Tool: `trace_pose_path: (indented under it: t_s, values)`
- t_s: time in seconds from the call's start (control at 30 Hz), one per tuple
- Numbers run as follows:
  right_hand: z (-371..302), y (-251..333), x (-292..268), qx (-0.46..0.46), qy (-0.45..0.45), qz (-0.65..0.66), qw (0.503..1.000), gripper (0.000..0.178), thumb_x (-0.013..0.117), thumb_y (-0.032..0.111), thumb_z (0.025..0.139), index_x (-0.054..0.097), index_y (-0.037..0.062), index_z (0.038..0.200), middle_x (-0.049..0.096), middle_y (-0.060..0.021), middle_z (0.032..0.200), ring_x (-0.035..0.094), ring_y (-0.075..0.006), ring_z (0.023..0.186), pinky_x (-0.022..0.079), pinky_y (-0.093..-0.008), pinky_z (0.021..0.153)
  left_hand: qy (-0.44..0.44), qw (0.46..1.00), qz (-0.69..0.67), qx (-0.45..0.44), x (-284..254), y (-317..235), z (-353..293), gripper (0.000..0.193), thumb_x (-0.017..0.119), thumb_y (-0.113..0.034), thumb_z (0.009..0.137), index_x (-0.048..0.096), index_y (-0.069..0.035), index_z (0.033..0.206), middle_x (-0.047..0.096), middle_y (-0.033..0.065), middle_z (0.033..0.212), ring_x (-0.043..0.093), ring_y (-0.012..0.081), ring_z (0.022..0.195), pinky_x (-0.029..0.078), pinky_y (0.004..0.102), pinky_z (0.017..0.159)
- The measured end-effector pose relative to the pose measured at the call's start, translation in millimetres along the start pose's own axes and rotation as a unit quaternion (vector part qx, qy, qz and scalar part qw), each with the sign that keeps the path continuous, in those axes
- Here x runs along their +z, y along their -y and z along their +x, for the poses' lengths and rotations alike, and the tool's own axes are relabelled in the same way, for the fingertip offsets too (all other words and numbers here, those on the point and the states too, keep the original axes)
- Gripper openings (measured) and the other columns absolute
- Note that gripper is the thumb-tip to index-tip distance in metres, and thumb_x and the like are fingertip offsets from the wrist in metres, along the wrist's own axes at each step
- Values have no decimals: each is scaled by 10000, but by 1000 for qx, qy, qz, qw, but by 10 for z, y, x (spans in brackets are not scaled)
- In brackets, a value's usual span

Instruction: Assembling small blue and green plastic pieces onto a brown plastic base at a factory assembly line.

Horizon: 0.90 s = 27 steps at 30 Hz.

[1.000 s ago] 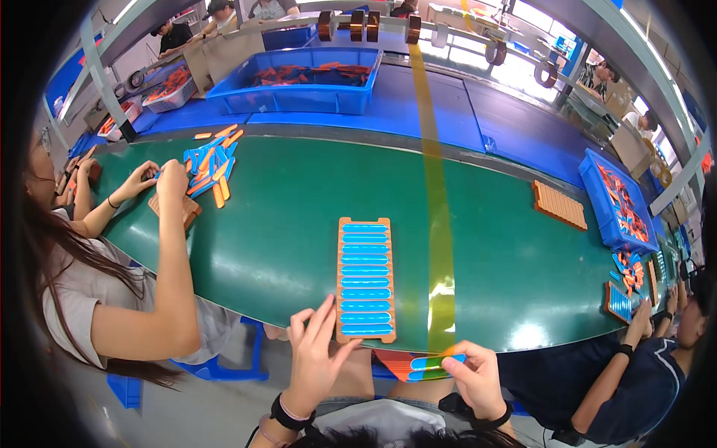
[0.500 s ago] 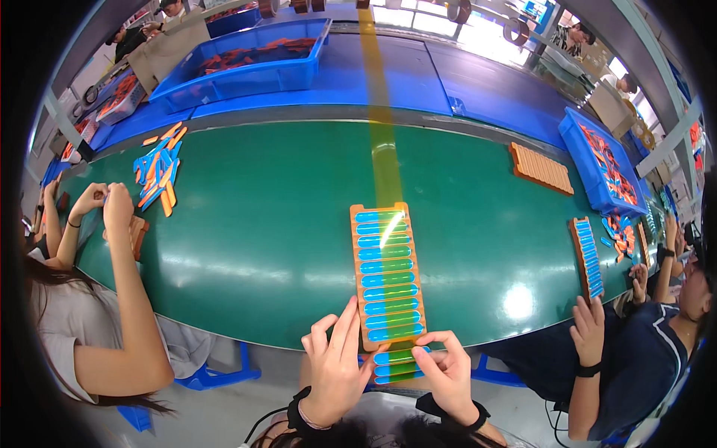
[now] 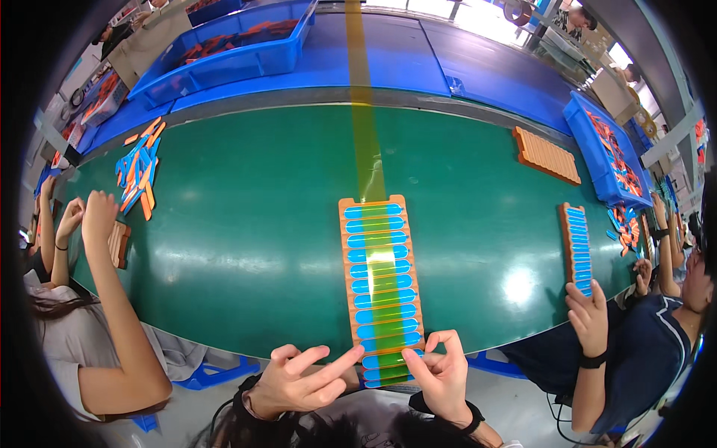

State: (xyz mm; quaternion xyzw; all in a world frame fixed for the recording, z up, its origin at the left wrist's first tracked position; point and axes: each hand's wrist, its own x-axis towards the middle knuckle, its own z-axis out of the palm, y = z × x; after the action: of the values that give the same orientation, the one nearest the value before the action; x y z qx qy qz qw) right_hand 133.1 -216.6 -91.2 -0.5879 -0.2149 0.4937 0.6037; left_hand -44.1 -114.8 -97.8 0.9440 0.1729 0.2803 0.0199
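A long orange tray filled with several blue strips lies lengthwise on the green belt in front of me. A yellow translucent tape band runs from far above down over the tray's middle. My left hand hovers at the tray's near left corner, fingers spread, holding nothing visible. My right hand pinches the tray's near right end, fingertips on the lowest blue strips.
A person on the left handles a small orange tray beside a pile of blue and orange strips. A person on the right works at another filled tray. An unfilled orange tray and blue bins stand farther back.
The view shifted, so the tray now sits closer and more central. My hands stay at its near end; the right hand has closed onto the tray's last strips.
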Motion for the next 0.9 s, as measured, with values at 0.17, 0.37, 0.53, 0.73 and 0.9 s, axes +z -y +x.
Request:
trace_pose_path:
  t_s: [0.17,0.37,0.53,0.73,0.9]
  values:
    - [-18,43,-9,-1,-22,-23,999,250,527,-49,809,300,39,868,572,-85,666,502,-31,569,325,-148,464,45,996,-14,78,-25,71,95,196,562,-168,787,368,-193,770,570,-109,1103,421,95,890,284,246,715]
    - [8,-26,2,-9,-30,-22,999,278,583,-24,789,316,41,833,585,-88,692,501,-18,594,349,-141,452,63,994,-71,53,-80,108,106,164,580,-158,774,419,-185,781,579,-75,1093,435,109,884,303,260,718]
    - [-13,-26,-30,-22,-46,-56,997,272,579,-19,792,318,42,834,599,-115,726,526,-37,624,377,-148,467,18,991,-109,74,44,102,108,155,589,-165,765,440,-168,808,581,-61,1091,450,122,854,323,270,708]
    - [22,30,-1,6,-37,-65,997,270,576,-11,796,315,43,837,612,-160,778,567,-80,683,424,-168,496,58,987,-99,115,-2,144,222,180,599,-173,750,429,-151,806,583,-19,1092,451,136,846,330,270,702]
    - [6,51,-15,23,-29,-83,996,267,572,-8,800,312,43,838,613,-164,788,573,-91,705,439,-179,503,22,996,-84,-26,28,48,248,339,685,-204,662,381,-117,785,556,38,1129,431,168,853,330,300,707]
